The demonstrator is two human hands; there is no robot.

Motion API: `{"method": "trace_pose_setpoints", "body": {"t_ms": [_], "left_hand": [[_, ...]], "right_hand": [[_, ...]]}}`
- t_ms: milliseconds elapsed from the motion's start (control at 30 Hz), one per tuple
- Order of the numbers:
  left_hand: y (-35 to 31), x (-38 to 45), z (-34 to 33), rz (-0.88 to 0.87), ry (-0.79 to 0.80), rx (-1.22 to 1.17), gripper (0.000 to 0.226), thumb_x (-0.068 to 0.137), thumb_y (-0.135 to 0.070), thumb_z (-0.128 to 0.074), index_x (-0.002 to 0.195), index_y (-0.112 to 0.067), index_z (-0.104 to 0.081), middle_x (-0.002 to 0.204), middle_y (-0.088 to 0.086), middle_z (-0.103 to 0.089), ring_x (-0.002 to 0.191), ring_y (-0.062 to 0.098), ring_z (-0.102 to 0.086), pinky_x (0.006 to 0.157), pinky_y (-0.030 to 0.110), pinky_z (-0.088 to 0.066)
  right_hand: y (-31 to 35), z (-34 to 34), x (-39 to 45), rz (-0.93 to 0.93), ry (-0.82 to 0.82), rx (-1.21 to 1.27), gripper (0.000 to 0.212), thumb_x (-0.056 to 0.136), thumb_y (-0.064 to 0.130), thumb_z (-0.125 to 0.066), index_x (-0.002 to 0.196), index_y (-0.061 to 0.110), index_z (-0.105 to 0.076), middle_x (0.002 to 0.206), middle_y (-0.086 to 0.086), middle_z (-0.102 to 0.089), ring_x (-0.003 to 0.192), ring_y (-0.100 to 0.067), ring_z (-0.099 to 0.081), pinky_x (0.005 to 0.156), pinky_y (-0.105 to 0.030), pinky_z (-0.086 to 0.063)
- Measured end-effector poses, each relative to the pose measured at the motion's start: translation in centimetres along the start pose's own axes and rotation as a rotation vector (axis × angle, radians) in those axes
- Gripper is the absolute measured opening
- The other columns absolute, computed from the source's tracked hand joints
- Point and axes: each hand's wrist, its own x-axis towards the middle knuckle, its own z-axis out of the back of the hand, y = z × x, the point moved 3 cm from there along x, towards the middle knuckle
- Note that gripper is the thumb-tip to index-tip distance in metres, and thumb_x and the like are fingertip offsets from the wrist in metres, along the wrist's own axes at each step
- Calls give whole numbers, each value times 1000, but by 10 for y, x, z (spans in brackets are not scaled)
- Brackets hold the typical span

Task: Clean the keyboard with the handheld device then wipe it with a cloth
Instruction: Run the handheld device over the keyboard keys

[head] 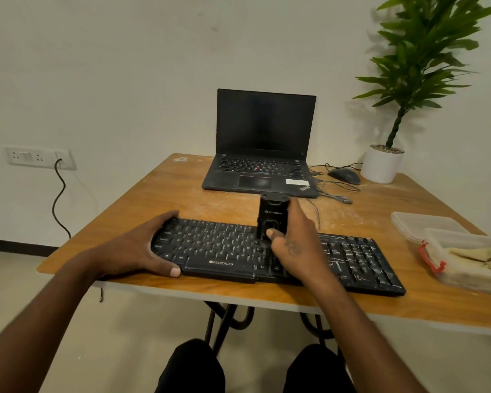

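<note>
A black keyboard (357,259) lies along the near edge of the wooden table (199,194). My left hand (142,248) grips the keyboard's left end, thumb on its front edge and fingers over its back edge. My right hand (292,242) holds a black handheld device (272,217) upright on the middle keys, with the thumb on its front button. The device's lower end is hidden behind my hand. A yellowish cloth (476,258) lies in a clear plastic box (471,279) at the right.
An open black laptop (264,154) stands at the back of the table. A mouse (344,175) with loose cables and a potted plant (381,165) sit at the back right. A box lid (420,225) lies beside the box. A wall socket (40,158) is at the left.
</note>
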Motion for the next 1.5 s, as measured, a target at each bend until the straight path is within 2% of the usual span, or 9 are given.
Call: {"method": "trace_pose_setpoints", "body": {"t_ms": [233,467,567,667,833,967,1100,1300,1500], "left_hand": [[-1,-1,1,-3,0,-7,129,56,-56,-95,155,-55,-12,152,-18,-32,127,3,-45,93,17,-42],[-3,-1,1,-2,-9,-18,132,51,-61,-95,155,-55,-13,148,-20,-34,126,-1,-45,93,16,-41],[-4,-2,1,0,-3,-10,131,51,-61,-94,153,-58,-13,150,-18,-35,126,2,-47,93,17,-43],[-3,-2,1,8,-1,-21,132,51,-60,-95,154,-56,-13,149,-18,-35,126,2,-47,93,17,-44],[-5,-2,0,-3,5,-21,132,51,-61,-94,155,-55,-12,148,-20,-35,125,0,-47,91,15,-44],[-5,-2,1,3,-2,-33,133,50,-63,-94,155,-55,-13,146,-22,-35,125,-1,-46,92,15,-42],[-6,-3,0,1,-5,-28,133,48,-65,-93,154,-56,-13,143,-25,-36,124,-1,-47,90,15,-42],[-9,-4,0,7,-10,-39,133,46,-64,-94,153,-57,-16,145,-24,-37,125,0,-48,88,15,-44],[-10,-6,0,12,1,-40,132,46,-66,-94,152,-60,-15,146,-23,-37,125,3,-49,90,19,-46]], "right_hand": [[-12,18,5,-85,46,111,47,90,5,-67,127,23,-44,116,1,-62,99,-15,-64,77,-39,-59],[-20,29,9,-88,-80,-86,46,92,6,-67,129,18,-43,103,8,-56,80,0,-50,59,-12,-35],[-5,2,16,-50,-22,-76,39,93,6,-65,122,16,-41,97,7,-59,76,-3,-58,54,-15,-43],[7,-15,24,-30,21,-47,35,93,5,-64,118,16,-41,94,-5,-64,78,-18,-66,62,-36,-57],[-16,14,21,-88,33,76,41,92,3,-64,121,21,-43,106,4,-61,87,-6,-61,65,-26,-53],[-52,65,11,-170,-85,40,55,90,3,-66,136,23,-43,120,1,-59,107,-18,-58,80,-36,-50],[-69,91,10,-216,-159,2,54,90,4,-66,135,22,-42,119,-2,-59,105,-19,-55,77,-37,-44],[-48,56,22,-111,-59,-24,53,92,2,-65,137,18,-41,113,4,-56,101,-12,-54,64,-16,-39],[-52,60,28,-127,8,50,59,90,1,-65,140,21,-42,122,2,-58,111,-15,-54,73,-22,-43]]}}
